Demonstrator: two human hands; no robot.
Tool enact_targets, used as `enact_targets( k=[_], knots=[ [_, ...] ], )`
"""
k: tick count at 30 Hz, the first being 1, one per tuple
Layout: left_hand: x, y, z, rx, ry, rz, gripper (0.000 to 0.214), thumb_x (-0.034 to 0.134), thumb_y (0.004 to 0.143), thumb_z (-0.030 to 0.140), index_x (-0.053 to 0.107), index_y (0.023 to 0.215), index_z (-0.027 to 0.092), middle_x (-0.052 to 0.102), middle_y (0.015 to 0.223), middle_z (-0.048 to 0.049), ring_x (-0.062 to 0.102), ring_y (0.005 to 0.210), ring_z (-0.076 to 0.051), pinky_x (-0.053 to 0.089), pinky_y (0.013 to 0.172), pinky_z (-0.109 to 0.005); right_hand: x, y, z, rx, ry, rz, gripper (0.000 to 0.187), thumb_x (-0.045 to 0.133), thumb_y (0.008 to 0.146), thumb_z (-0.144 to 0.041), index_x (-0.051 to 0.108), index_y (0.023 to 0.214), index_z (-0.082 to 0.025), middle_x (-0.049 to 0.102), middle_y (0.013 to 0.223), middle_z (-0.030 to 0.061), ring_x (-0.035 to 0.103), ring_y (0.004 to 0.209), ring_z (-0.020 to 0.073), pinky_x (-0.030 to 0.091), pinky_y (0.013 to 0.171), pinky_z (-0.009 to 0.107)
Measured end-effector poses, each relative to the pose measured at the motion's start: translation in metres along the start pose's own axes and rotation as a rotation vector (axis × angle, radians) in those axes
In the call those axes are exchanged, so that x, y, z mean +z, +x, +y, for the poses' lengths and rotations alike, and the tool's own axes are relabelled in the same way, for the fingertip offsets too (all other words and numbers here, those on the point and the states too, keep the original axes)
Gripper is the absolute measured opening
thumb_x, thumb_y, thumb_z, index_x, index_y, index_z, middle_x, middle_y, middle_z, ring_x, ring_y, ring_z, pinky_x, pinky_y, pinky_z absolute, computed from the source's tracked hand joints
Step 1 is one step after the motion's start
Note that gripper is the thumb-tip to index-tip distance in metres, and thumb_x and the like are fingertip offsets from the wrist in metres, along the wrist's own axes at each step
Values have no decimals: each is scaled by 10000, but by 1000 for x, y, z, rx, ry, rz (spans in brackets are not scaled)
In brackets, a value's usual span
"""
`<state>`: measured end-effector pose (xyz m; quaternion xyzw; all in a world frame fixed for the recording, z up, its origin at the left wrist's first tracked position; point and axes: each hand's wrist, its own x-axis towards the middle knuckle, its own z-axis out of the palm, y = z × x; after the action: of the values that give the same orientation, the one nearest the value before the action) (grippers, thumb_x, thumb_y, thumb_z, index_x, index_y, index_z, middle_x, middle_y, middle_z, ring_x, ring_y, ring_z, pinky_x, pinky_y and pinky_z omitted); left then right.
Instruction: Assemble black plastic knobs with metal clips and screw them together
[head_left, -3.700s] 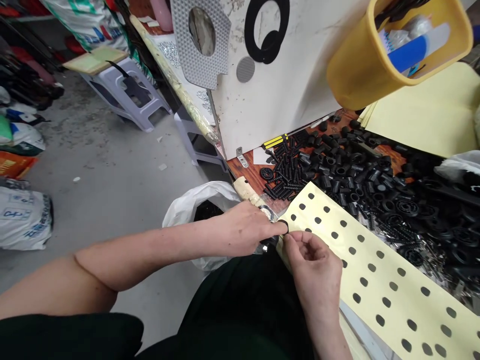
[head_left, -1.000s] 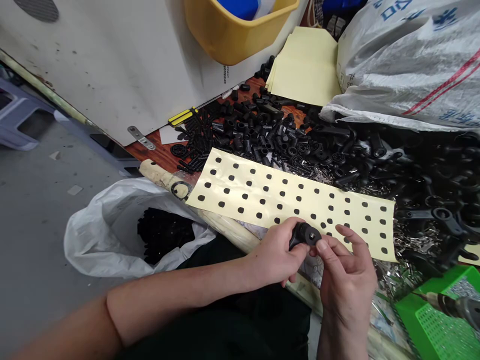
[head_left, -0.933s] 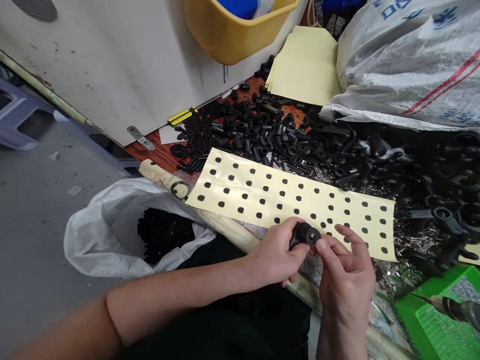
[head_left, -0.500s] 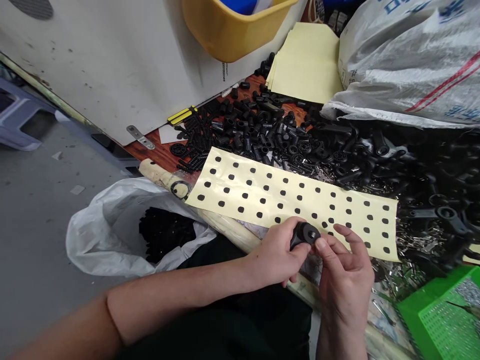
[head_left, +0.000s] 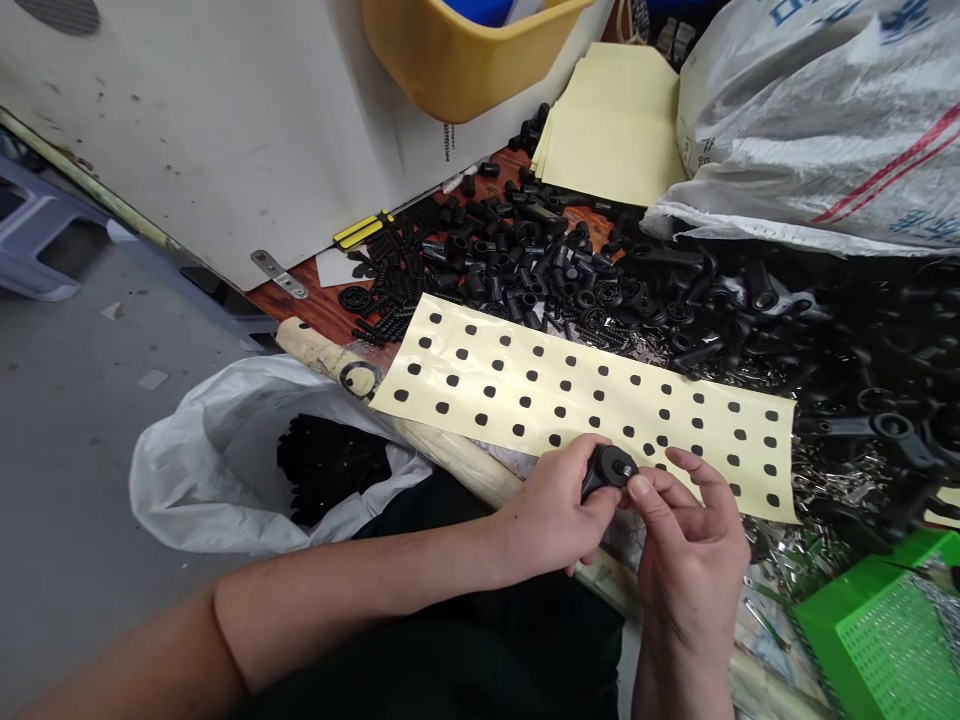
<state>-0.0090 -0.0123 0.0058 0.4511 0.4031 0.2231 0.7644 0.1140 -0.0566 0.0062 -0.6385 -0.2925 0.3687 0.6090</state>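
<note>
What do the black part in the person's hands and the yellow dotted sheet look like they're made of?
The black part looks like moulded plastic or hard rubber, judging by its dull, even surface; the small grey centre may be metal. The pale yellow sheet looks like smooth, thin paper or film, with black dots that could be rubbery pads.

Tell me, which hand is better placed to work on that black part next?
Probably the right hand: its thumb rests against the part's round face, while the left hand grips the black plastic part.
</note>
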Motion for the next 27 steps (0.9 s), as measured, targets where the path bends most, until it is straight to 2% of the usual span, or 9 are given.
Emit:
enact_targets(
  k=[7,12,16,22,25,27],
  knots=[
    [-4,-2,-1,48,-5,-24,364,512,885,270,447,1237,204,497,631,61,470,357,-77,384,281,-157,2,-3,-2,-13,-42,20,518,820,664,-252,551,1103,-205,702,720,0,629,615,124,493,606,252],
    [-7,-5,2,76,-124,-102,264,465,924,359,486,1135,201,487,620,60,477,387,-82,355,306,-155,5,-4,-9,-7,-79,5,498,820,661,-281,553,1072,-196,679,675,-18,621,588,120,496,605,255],
    [-6,-7,4,82,-138,-82,190,395,955,351,486,1031,202,486,613,59,460,379,-75,328,298,-145,7,-3,-14,51,-127,-5,514,831,638,-318,553,1051,-192,666,647,-28,609,578,121,493,596,258],
    [-6,-4,2,99,-99,-76,162,389,957,316,480,1021,198,469,587,65,459,370,-73,334,295,-138,1,-3,-21,89,-226,9,519,830,606,-386,575,1010,-182,660,625,-12,604,565,129,481,564,254],
    [-4,-8,3,106,-90,-62,208,391,946,318,502,1073,196,473,583,58,445,357,-74,331,295,-151,-1,-4,-13,61,-301,-37,502,816,589,-452,596,961,-197,664,633,13,621,568,167,503,542,297],
    [-1,-15,4,108,-38,-5,219,451,910,324,560,1066,215,505,569,50,463,375,-77,368,332,-152,11,-1,4,-1,-331,-109,528,804,567,-506,615,971,-222,665,655,29,637,590,204,511,518,331]
  ],
)
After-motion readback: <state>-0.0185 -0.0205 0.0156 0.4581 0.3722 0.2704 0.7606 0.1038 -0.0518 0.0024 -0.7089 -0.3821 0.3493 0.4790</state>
